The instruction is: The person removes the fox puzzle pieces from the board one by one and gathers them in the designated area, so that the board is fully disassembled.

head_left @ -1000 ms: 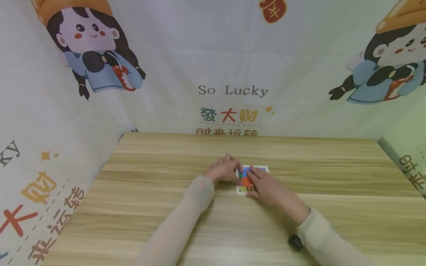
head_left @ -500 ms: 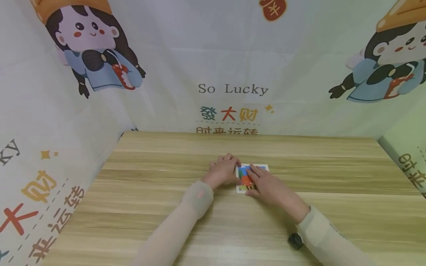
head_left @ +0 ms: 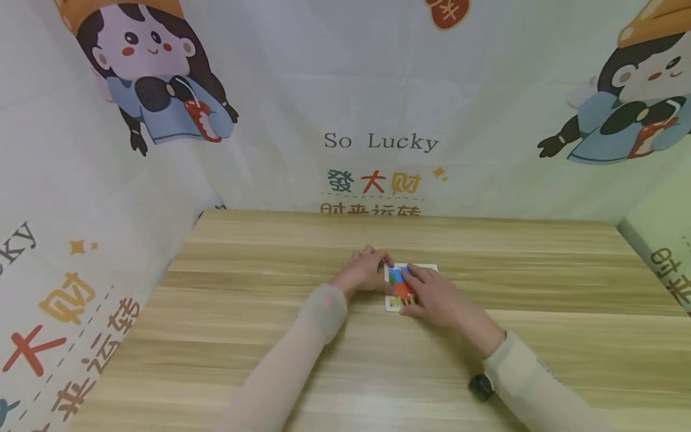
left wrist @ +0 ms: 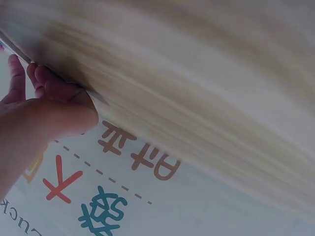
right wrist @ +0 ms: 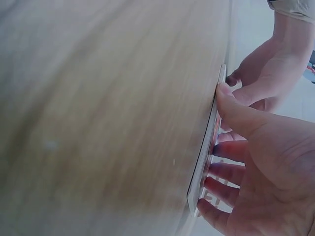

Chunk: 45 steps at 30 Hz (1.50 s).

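Observation:
A small square picture board (head_left: 400, 289) with a white border and a blue, red and green picture lies flat on the table. My left hand (head_left: 366, 271) is at its left side, thumb and forefinger touching that edge, the other fingers bent behind. Across the board's right part rests my right hand (head_left: 438, 298), fingers extended over the picture and thumb by the near edge. In the right wrist view, the thin pale side of the board (right wrist: 205, 140) shows beneath the right fingers. Only a sliver of it appears past the left hand (left wrist: 59, 110) in the left wrist view.
The wood-grain table (head_left: 270, 258) spreads around both hands. A printed cloth backdrop (head_left: 281, 108) hangs behind its far edge and along the sides. Next to the right cuff is a small black object (head_left: 481, 387).
The view has shifted slightly. Both hands stay at the picture board in nearly the same pose, and the board keeps its place on the table.

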Tool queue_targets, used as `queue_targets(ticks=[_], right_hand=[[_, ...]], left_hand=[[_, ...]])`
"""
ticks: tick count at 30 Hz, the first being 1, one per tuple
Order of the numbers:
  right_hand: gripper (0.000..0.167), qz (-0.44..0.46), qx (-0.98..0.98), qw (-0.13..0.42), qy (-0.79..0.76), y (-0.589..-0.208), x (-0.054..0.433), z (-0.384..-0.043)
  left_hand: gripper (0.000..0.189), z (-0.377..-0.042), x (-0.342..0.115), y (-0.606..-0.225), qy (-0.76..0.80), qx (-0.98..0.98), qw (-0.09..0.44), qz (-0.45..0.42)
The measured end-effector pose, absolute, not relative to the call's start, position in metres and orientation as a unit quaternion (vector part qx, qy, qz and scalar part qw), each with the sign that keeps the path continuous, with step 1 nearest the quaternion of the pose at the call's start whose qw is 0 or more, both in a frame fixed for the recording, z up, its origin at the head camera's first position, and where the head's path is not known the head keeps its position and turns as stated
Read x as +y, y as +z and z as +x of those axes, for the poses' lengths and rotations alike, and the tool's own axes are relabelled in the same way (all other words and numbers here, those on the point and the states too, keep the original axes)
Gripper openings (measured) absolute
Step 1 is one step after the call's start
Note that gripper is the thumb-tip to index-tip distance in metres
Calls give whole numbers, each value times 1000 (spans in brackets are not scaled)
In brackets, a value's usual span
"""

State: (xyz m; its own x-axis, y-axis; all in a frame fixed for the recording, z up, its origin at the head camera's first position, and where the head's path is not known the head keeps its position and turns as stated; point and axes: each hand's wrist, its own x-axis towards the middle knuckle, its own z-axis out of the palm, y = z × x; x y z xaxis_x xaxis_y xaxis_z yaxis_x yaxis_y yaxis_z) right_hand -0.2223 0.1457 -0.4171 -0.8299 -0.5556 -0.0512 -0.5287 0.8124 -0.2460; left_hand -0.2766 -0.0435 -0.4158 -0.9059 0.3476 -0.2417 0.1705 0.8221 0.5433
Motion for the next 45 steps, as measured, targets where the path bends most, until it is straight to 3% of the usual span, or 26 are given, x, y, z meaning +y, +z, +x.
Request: queue_targets(ticks=[11, 19, 28, 45], right_hand=[[76, -281, 951, 59, -113, -416, 144, -220], [72, -295, 952, 39, -72, -414, 145, -220], [71, -296, 952, 23, -70, -415, 146, -218], [73, -288, 954, 29, -81, -419, 148, -221]], left_hand=[[22, -276, -39, -413, 275, 928, 213, 132], [76, -278, -51, -414, 269, 922, 197, 199], [53, -272, -47, -413, 273, 929, 172, 184], [47, -272, -27, -406, 191, 962, 138, 138]])
